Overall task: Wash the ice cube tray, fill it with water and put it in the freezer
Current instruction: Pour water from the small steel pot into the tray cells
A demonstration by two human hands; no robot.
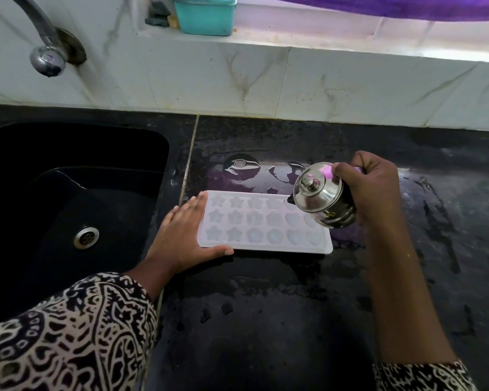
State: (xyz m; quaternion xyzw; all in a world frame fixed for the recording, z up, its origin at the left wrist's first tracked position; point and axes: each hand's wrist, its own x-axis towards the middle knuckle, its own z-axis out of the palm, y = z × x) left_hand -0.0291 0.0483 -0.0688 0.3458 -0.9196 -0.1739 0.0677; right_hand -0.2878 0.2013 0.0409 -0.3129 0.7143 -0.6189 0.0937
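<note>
**Inspector:** Report, starting from the sink side.

**Operator:** The sink [68, 193] is sitting at the counter's left end with the tap [47, 56] above it, and I am using neither. My left hand [181, 235] is lying open. Its fingers are pressing straight against the left end of the ice cube tray [263, 227], and the thumb is running along the near edge to brace it.

**Inspector:** Where is the tray?

**Operator:** It is lying flat on the counter [266, 306], just beside the sink's right edge, with its long side facing me. Puddles [242, 165] are sitting on the counter behind it.

**Inspector:** And the right side?

**Operator:** My right hand [373, 190] is gripping a lidded steel pot [321, 196]. I am tilting its spout over the tray's far right cells, and a thin stream seems to be leaving it.

**Inspector:** Which step is this?

**Operator:** I am judging it to be the filling, with washing done. I cannot tell which cells are already holding water.

**Inspector:** What is the next move demanding?

**Operator:** I am expecting to walk the spout slowly from cell to cell at a low tilt. After that, the tray is going to need a level, two-handed lift, because a shallow full tray is likely to slop on the way to the freezer.
</note>
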